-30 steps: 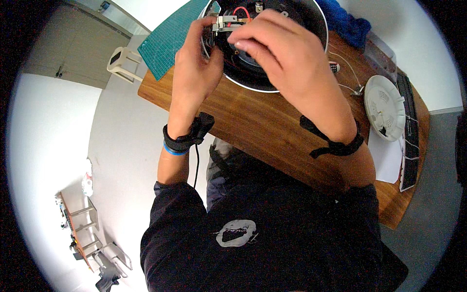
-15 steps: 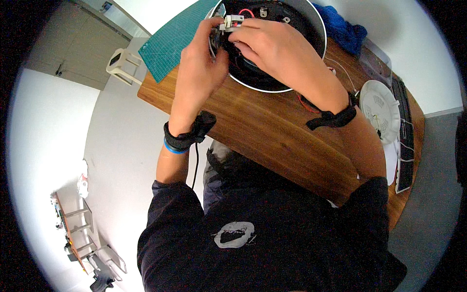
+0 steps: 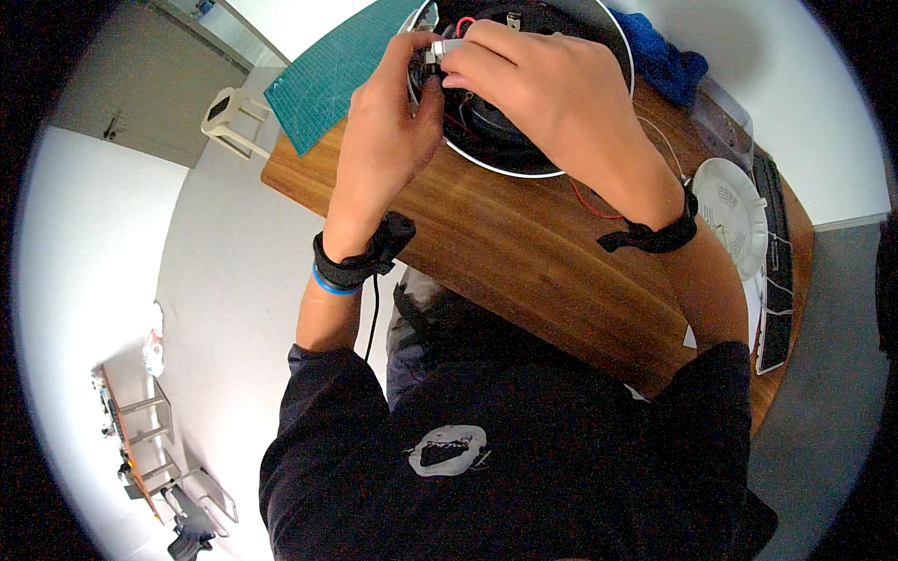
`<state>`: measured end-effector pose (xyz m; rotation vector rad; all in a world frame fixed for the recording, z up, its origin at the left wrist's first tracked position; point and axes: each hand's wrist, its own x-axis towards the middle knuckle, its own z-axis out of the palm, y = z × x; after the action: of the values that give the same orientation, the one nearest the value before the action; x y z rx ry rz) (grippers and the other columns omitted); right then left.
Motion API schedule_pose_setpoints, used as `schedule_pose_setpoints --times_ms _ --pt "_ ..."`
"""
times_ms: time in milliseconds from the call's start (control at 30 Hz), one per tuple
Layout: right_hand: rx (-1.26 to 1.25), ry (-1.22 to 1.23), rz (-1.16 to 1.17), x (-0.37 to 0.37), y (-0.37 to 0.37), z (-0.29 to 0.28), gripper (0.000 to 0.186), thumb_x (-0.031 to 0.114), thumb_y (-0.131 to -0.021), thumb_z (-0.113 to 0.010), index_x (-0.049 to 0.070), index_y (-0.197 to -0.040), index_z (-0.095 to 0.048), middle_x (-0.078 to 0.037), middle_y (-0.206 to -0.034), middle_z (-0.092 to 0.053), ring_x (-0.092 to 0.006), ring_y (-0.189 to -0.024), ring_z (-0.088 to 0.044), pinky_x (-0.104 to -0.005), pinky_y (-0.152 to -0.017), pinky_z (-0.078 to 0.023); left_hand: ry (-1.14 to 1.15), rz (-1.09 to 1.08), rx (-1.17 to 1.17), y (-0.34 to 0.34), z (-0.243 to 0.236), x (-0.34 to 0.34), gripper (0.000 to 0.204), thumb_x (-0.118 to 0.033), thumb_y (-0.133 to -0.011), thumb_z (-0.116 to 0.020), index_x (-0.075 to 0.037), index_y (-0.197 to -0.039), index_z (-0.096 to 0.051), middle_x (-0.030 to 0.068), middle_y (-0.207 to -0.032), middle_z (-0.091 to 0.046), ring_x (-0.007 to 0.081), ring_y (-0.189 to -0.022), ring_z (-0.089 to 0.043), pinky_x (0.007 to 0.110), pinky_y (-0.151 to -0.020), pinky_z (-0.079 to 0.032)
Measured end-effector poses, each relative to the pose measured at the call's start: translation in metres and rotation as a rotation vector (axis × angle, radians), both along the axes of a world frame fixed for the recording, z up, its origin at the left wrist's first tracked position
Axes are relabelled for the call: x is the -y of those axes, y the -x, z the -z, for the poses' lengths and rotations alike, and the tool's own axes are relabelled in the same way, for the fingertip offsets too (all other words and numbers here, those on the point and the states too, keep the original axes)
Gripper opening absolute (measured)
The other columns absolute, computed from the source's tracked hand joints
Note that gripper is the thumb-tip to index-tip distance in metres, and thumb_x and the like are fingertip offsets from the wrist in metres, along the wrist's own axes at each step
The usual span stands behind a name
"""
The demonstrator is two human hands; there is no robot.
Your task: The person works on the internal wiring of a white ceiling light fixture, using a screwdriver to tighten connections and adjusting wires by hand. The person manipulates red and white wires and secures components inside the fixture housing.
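Observation:
A round housing (image 3: 513,174) with a white rim and a dark inside lies at the table's far edge. Over its left side, both hands meet at a small white and metal part (image 3: 440,51), its exact kind unclear. My left hand (image 3: 385,126) has its fingers and thumb curled about the part's left end. From the other side, my right hand (image 3: 552,89) pinches it, covering much of it. Close to the right fingertips a red wire (image 3: 465,21) loops up inside the housing. Metal tabs (image 3: 514,21) show farther in.
A green cutting mat (image 3: 327,84) lies left of the housing on the wooden table (image 3: 514,252). Blue cloth (image 3: 662,61), a clear plastic box (image 3: 725,122), a white round plastic cover (image 3: 731,215) and a long black device (image 3: 774,309) occupy the right side. A stool (image 3: 238,117) stands beyond the left edge.
My right hand has turned and its fingers now cover more of the white part. The housing appears slightly shifted to the right. My left hand keeps nearly the same place.

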<state>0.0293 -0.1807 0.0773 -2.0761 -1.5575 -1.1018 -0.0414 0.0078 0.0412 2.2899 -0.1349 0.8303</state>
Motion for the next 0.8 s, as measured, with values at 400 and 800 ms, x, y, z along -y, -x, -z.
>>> schedule_pose_setpoints --times_ms 400,800 --pt "0.055 -0.027 -0.013 0.007 -0.001 -0.014 0.015 0.012 -0.089 -0.072 0.005 -0.102 -0.069 -0.007 -0.102 -0.066 -0.0259 -0.090 -0.069 -0.0360 -0.075 -0.057 -0.060 -0.025 0.004 0.001 -0.006 -0.002 0.032 -0.013 -0.102 -0.068 -0.006 -0.133 -0.059 0.0188 -0.101 -0.074 0.0229 -0.081 -0.072 0.036 -0.074 -0.057" --pt "-0.341 -0.073 -0.222 -0.001 -0.014 0.019 0.016 0.011 -0.091 -0.071 0.004 -0.105 -0.072 -0.013 -0.103 -0.071 -0.0365 -0.092 -0.070 -0.0423 -0.080 -0.058 -0.067 0.016 0.102 -0.008 -0.004 -0.011 0.023 -0.016 -0.104 -0.067 -0.002 -0.122 -0.067 0.0203 -0.081 -0.070 0.0273 -0.063 -0.063 0.037 -0.062 -0.052"
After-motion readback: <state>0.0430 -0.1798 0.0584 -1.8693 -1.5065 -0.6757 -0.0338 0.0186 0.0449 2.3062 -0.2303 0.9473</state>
